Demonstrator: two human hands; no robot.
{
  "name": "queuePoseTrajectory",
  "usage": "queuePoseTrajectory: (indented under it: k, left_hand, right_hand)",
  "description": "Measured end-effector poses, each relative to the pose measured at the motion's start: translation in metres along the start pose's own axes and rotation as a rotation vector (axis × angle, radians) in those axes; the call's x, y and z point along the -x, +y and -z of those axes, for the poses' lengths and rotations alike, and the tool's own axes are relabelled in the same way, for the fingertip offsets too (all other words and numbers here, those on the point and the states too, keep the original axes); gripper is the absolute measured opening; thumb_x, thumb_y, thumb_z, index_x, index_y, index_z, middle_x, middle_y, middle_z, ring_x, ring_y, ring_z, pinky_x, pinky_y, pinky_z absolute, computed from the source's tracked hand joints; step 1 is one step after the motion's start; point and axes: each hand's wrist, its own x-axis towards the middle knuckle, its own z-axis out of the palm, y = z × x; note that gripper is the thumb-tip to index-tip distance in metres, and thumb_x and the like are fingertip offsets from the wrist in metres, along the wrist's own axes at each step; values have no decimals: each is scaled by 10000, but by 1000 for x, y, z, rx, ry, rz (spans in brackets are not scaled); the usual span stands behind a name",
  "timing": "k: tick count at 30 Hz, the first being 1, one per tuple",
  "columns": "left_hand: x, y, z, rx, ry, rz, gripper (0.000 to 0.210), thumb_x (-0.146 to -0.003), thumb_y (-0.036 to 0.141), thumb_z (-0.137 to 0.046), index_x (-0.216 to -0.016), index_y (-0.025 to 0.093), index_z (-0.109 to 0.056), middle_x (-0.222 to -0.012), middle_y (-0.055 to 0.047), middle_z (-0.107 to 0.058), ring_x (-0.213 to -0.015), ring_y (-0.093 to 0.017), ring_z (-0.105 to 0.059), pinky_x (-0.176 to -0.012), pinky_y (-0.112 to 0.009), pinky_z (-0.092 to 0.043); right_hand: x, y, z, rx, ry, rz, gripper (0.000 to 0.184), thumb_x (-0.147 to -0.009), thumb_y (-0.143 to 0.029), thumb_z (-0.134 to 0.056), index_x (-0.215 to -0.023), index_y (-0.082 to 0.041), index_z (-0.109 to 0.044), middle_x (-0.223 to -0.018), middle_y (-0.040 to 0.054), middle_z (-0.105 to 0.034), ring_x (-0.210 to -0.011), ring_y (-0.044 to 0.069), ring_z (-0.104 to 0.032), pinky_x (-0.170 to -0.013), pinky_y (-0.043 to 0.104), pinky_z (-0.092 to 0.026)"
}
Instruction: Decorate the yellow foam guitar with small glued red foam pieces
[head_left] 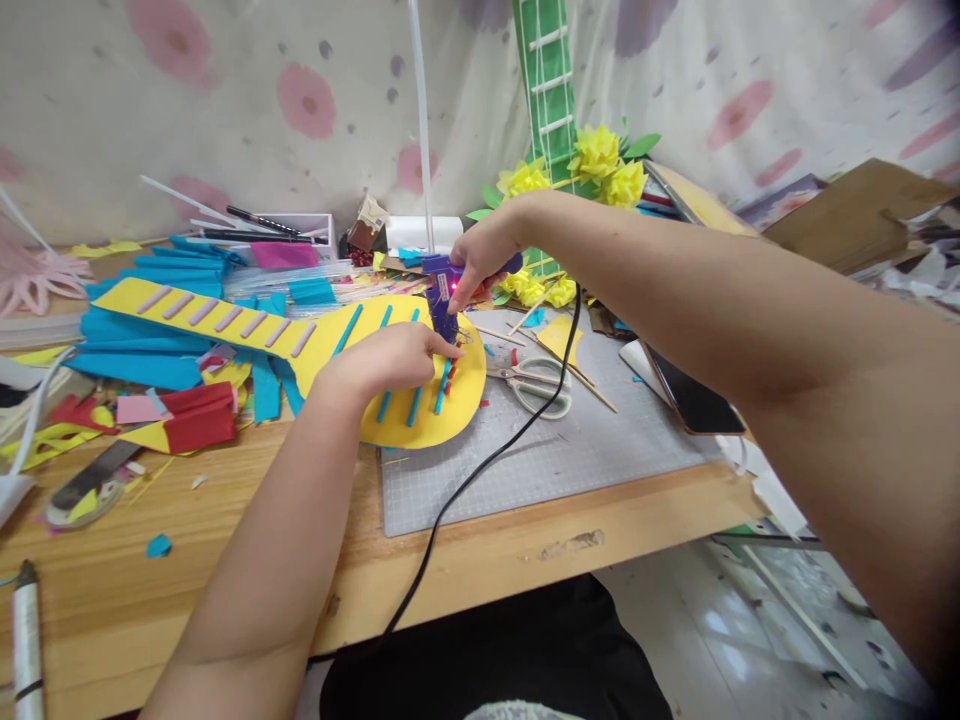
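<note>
A yellow guitar-shaped cutout [465,400] lies at the centre, its long neck stretching left. Lilac strips cross the neck and blue strips cross the body. My right hand [480,265] is closed around a blue-purple glue gun [442,290] with a lit red light, its nozzle pointing down over the cutout's right part. My left hand [394,357] reaches over the body, index finger extended near the nozzle. At that fingertip are small red pieces [451,376] beside a blue strip. The left hand's other fingers are mostly hidden; what they grip does not show.
Scissors [536,385] lie on the grey cutting mat [517,480], crossed by a black cord [480,470]. A phone [694,390] sits at right. Blue crepe paper [135,350] and red scraps [199,415] crowd the left. Yellow paper flowers [596,152] stand behind.
</note>
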Motion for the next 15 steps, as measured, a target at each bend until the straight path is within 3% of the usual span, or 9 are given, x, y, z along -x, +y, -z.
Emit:
queuePoseTrajectory:
  k: [9, 15]
  left_hand:
    - [-1, 0, 0, 11, -26, 34, 556, -636, 137, -466, -1118, 348, -644, -793, 23, -687, -694, -162, -588, -593, -231, -401]
    - [1, 0, 2, 2, -17, 21, 575, -619, 134, -467, -1126, 342, -641, -815, 19, -688, -684, -156, -581, -567, -223, -385]
  right_hand:
    - [3, -3, 1, -5, -9, -19, 399, -666, -391, -715, -668, -11, -593, -623, -5, -538, -633, 47, -482, -504, 174, -249]
    - [-6, 5, 4, -217, 110, -18, 410, -770, -390, -602, -641, -1, -572, -643, -8, -562, -656, 25, -491, -511, 159, -253]
